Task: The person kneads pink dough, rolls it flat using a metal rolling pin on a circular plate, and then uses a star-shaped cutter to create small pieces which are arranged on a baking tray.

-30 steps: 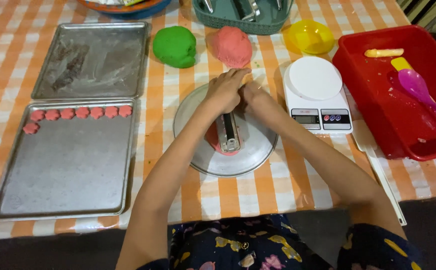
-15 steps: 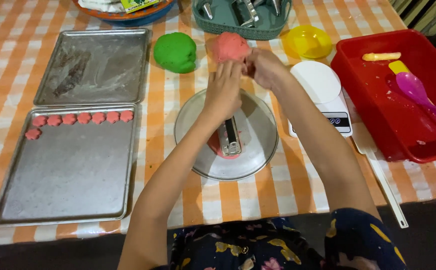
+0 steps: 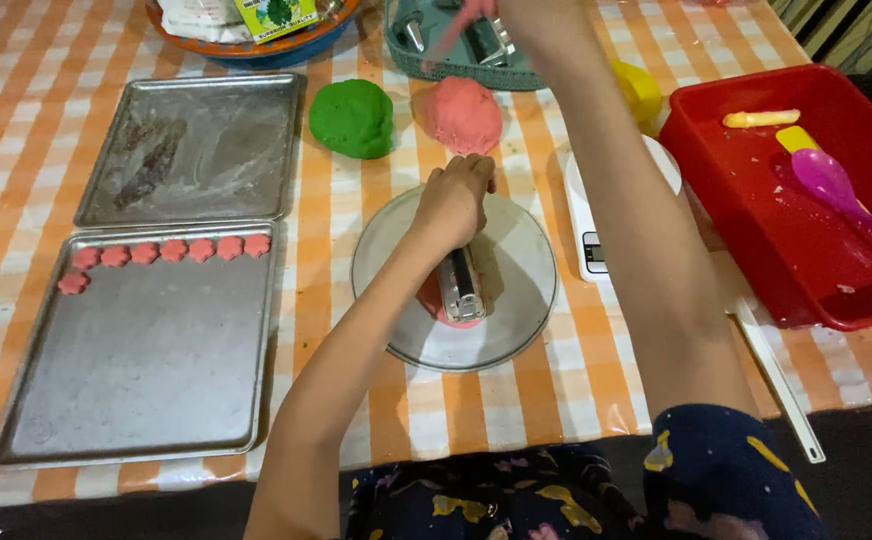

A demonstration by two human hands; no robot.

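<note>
Right hand [image 3: 516, 12] (blurred) at top edge

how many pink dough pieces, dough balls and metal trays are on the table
small pink dough pieces: 7
dough balls, green dough ball and pink dough ball: 2
metal baking trays, far tray and near tray: 2
total: 11

On the bench [image 3: 546, 400], a round plate [image 3: 516, 300] sits in the middle, with a metal press [image 3: 461, 285] lying on it under the left hand [image 3: 451, 200]. Behind the plate lie two dough balls [image 3: 353, 117] side by side. Left of the plate are two trays, the nearer tray [image 3: 146, 370] carrying a row of cut pieces [image 3: 171, 251] along its far edge. Right of the plate stands a scale [image 3: 588, 225], then a tub [image 3: 756, 210] holding a spoon [image 3: 841, 195]. The right hand [image 3: 516, 12] reaches over a basket [image 3: 436, 65] at the far edge.
</note>
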